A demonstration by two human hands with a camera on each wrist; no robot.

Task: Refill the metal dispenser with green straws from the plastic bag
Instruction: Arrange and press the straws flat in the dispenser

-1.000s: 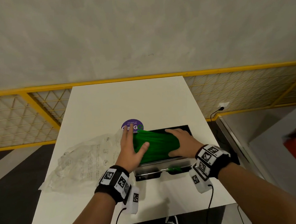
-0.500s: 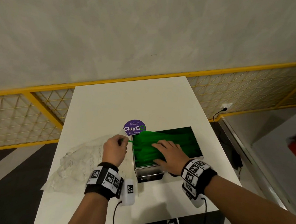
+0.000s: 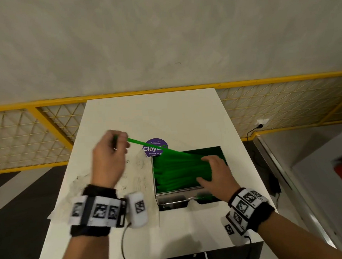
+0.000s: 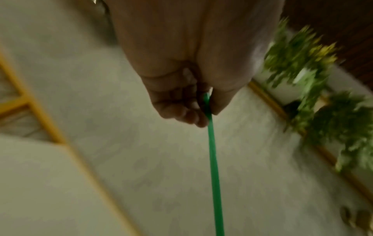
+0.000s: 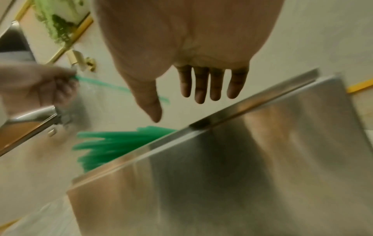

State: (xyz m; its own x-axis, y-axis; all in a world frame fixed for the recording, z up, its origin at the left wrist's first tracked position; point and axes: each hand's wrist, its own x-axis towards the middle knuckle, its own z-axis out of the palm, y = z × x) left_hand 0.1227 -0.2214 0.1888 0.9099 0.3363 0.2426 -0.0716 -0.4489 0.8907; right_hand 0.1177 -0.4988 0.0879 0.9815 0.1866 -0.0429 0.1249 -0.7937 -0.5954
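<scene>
The metal dispenser stands open on the white table, filled with a heap of green straws. My left hand is raised left of the box and pinches one green straw by its end; the straw slants down to the box's far left corner. The left wrist view shows that straw held between thumb and fingers. My right hand lies flat with straight fingers over the right part of the heap. In the right wrist view the fingers hang straight above the box's steel wall.
The crumpled clear plastic bag lies on the table left of the dispenser. A purple round sticker sits just behind the box. A yellow mesh railing runs behind the table. Potted plants show blurred in the left wrist view.
My left hand has risen up and to the left, drawing a single straw out with it. My right hand slid right across the heap of straws.
</scene>
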